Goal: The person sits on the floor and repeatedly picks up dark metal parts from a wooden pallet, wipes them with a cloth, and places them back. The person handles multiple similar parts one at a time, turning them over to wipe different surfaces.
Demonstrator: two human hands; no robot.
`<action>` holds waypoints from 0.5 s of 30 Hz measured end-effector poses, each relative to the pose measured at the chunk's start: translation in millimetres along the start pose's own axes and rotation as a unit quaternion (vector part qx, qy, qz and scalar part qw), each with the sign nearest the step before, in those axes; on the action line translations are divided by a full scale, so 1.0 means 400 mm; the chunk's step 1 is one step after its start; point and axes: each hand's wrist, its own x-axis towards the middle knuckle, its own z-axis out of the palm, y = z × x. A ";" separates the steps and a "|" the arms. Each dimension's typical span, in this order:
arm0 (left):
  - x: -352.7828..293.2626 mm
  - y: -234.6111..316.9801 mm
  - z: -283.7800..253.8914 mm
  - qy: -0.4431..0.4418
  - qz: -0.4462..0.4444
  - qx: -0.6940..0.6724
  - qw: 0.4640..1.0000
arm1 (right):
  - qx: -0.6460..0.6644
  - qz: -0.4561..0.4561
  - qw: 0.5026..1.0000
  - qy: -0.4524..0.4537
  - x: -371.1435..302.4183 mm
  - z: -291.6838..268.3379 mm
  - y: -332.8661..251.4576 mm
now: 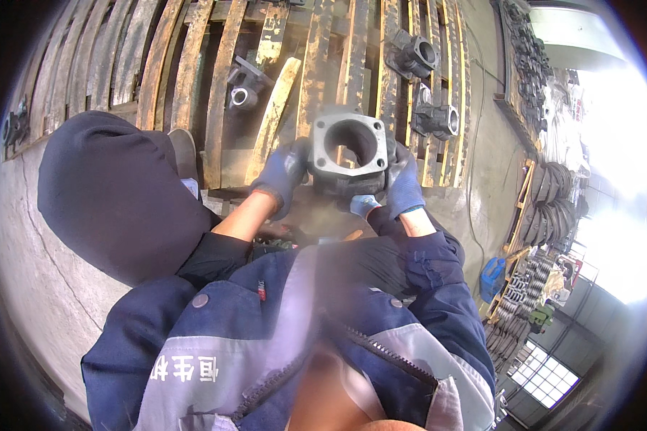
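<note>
Between both hands I hold a grey cast-metal housing. Its squarish flange, with a bolt hole at each corner, faces up around a wide round bore. My left hand, in a dark blue work glove, is closed on the casting's left side. On the opposite side my right hand, gloved alike, grips it too. Parts of the fingers are hidden by the casting. Below it shows a small light blue piece that I cannot make out. The casting is above the near edge of a wooden pallet.
Similar castings lie on the slats: one left of centre, another at the far right, a third nearer. A loose wooden slat lies aslant. Dark cloth bulges at left. More metal parts are stacked along the right.
</note>
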 end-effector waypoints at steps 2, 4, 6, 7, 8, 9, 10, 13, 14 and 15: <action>0.023 -0.037 0.009 -0.017 -0.057 0.014 0.998 | -0.090 -0.017 0.996 0.020 -0.003 -0.009 -0.020; 0.031 -0.062 0.019 -0.003 -0.098 -0.010 0.995 | -0.167 -0.035 0.985 0.033 -0.004 -0.014 -0.035; 0.028 -0.070 0.022 -0.014 0.015 0.051 0.999 | -0.207 -0.045 0.976 0.043 -0.004 -0.017 -0.042; 0.023 -0.067 0.022 -0.016 0.043 0.068 0.997 | -0.208 -0.046 0.976 0.046 -0.002 -0.017 -0.042; 0.016 -0.060 0.022 -0.021 0.034 0.008 0.999 | -0.207 -0.054 0.976 0.048 0.001 -0.017 -0.040; 0.011 -0.049 0.021 -0.026 0.034 0.020 0.999 | -0.180 -0.050 0.982 0.042 0.005 -0.016 -0.037; 0.007 -0.035 0.020 -0.026 0.036 0.029 0.999 | -0.150 -0.052 0.987 0.033 0.008 -0.016 -0.033; -0.010 0.009 0.019 0.011 -0.007 -0.038 0.999 | -0.059 -0.066 0.996 0.012 0.023 -0.015 -0.025; -0.014 0.021 0.017 0.004 -0.041 -0.048 0.998 | -0.029 -0.071 0.997 0.005 0.028 -0.015 -0.025; -0.015 0.033 0.014 0.001 -0.064 -0.065 0.996 | 0.019 -0.063 0.998 -0.009 0.032 -0.016 -0.027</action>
